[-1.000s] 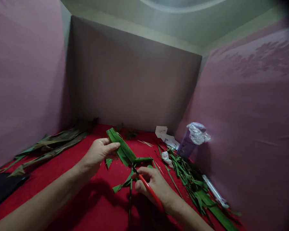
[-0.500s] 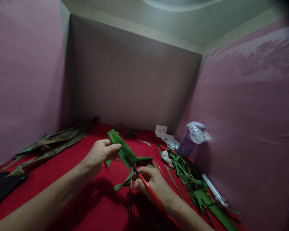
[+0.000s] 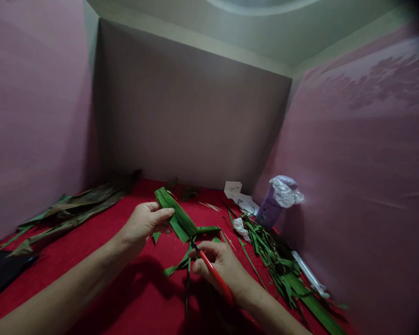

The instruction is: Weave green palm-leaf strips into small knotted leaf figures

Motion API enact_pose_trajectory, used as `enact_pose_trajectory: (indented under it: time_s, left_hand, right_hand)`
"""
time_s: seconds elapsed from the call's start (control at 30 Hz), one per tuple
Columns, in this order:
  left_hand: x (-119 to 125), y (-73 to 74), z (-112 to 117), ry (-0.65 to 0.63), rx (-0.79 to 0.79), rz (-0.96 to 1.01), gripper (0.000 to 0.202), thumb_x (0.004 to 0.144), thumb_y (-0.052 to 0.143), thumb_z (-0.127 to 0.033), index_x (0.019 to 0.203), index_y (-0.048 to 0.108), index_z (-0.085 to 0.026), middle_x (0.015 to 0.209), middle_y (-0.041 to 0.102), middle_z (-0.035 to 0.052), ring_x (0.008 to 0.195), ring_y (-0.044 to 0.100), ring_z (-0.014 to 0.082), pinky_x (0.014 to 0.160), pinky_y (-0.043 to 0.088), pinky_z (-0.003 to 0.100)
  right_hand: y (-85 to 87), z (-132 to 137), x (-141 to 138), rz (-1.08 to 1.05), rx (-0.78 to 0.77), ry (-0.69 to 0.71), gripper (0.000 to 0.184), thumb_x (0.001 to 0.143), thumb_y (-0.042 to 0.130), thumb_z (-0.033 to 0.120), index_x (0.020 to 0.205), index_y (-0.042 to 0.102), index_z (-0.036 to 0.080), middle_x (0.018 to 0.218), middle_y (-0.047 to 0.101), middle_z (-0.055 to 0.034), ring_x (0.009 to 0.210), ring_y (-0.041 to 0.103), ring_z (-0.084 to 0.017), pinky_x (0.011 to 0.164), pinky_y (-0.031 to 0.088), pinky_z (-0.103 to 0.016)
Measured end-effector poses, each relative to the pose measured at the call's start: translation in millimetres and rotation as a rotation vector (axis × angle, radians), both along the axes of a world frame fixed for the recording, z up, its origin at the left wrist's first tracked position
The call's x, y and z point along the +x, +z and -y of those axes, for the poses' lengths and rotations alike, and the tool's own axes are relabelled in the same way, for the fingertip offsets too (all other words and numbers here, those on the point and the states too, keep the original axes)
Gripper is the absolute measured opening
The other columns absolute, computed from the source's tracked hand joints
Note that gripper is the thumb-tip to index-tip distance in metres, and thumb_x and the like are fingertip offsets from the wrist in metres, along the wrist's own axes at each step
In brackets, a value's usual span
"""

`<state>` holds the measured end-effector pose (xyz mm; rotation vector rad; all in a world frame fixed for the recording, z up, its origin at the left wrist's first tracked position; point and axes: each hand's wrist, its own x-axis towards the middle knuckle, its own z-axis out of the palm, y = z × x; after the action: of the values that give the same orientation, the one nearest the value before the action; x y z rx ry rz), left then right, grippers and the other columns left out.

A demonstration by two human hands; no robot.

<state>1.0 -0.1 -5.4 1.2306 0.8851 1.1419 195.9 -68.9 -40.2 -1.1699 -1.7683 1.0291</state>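
Note:
My left hand point(image 3: 144, 222) is closed round a folded green leaf strip point(image 3: 177, 215), thumb on top, holding it above the red cloth point(image 3: 91, 260). My right hand point(image 3: 219, 266) grips red-handled scissors point(image 3: 214, 275) whose dark tips meet the leaf where a side strip sticks out. Cut green pieces point(image 3: 176, 266) lie on the cloth below the leaf and the scissors.
A pile of green leaf trimmings point(image 3: 282, 270) lies along the right wall beside a purple cup with crumpled plastic point(image 3: 277, 197) and white paper scraps point(image 3: 240, 197). Dried brownish leaves point(image 3: 70, 211) stretch along the left. A black object point(image 3: 3, 270) lies at the far left edge.
Hardly anything has changed. Both hands keep their hold, and the view has shifted very slightly.

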Motion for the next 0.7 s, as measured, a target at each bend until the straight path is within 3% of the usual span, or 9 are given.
enact_pose_trajectory:
  time_s: [0.13,0.4,0.7]
  left_hand:
    - [0.0,-1.8,-0.4,-0.020,0.007,-0.002,0.017,0.068,0.069,-0.028,0.074,0.066,-0.012,0.065,0.071,0.0064,0.055,0.064,0.0160,0.056,0.049,0.026]
    - [1.2,-3.3,1.2,-0.021,0.009,0.006,0.020,0.067,0.070,-0.028,0.076,0.067,-0.011,0.068,0.072,0.0080,0.059,0.066,0.0180,0.058,0.050,0.028]
    - [1.8,-6.1,-0.6,-0.011,-0.003,0.010,0.018,0.067,0.070,-0.027,0.076,0.065,-0.012,0.065,0.072,0.0061,0.056,0.065,0.0169,0.054,0.050,0.026]
  right_hand:
    - [2.7,1.3,0.6,0.030,0.017,0.012,0.039,0.069,0.062,0.048,0.083,0.066,0.011,0.055,0.044,0.0043,0.051,0.033,-0.008,0.046,0.026,-0.020]
    - [0.2,-2.4,-0.1,-0.002,-0.014,0.013,0.039,0.068,0.063,0.052,0.074,0.067,0.013,0.059,0.051,0.0015,0.056,0.041,-0.010,0.053,0.034,-0.021]
    - [-0.1,-1.1,-2.4,-0.118,-0.083,0.018,0.019,0.067,0.067,0.032,0.071,0.069,0.013,0.060,0.057,0.0013,0.057,0.048,-0.011,0.055,0.037,-0.021]
